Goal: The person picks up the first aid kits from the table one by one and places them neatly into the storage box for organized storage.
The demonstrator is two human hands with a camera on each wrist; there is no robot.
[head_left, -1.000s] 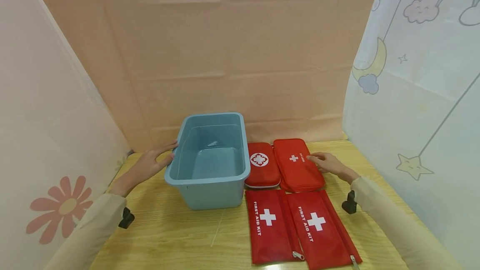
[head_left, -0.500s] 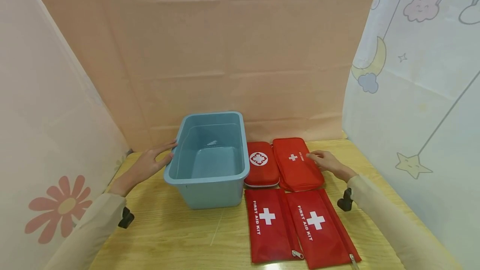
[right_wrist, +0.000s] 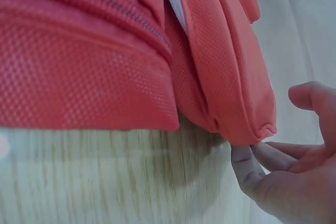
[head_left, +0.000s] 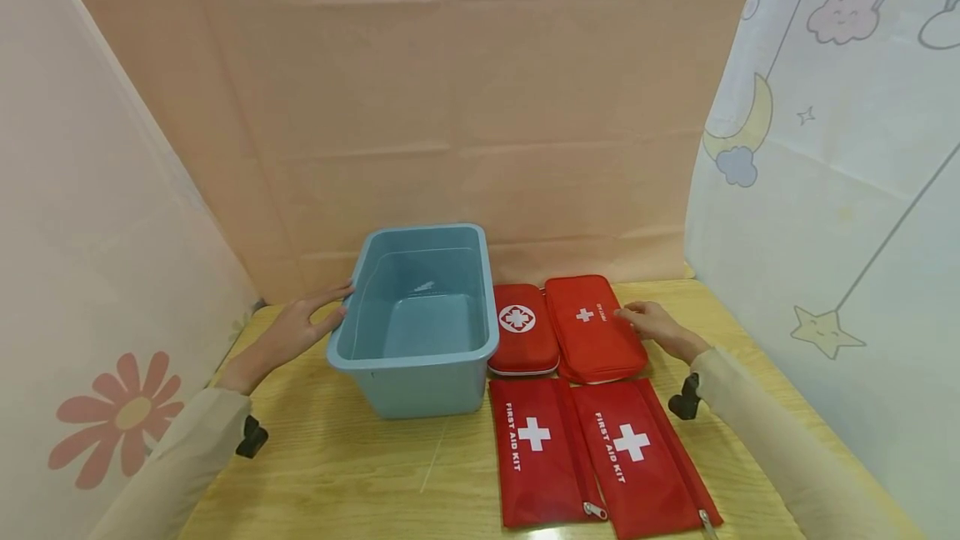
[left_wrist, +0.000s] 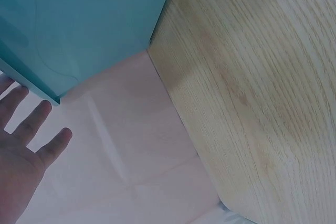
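Little has changed over the last second: the left hand (head_left: 296, 325) is still laid flat, fingers straight, against the left wall of the blue bin (head_left: 415, 319), and the right hand (head_left: 660, 327) remains at the right edge of the soft pouch (head_left: 595, 329), its fingertips (right_wrist: 247, 162) tucked at the lower seam with nothing yet gripped. The pouch lies on the table (head_left: 352, 465) beside the hard case (head_left: 522, 328), behind two flat kits (head_left: 592, 457). A lift appears not yet begun.
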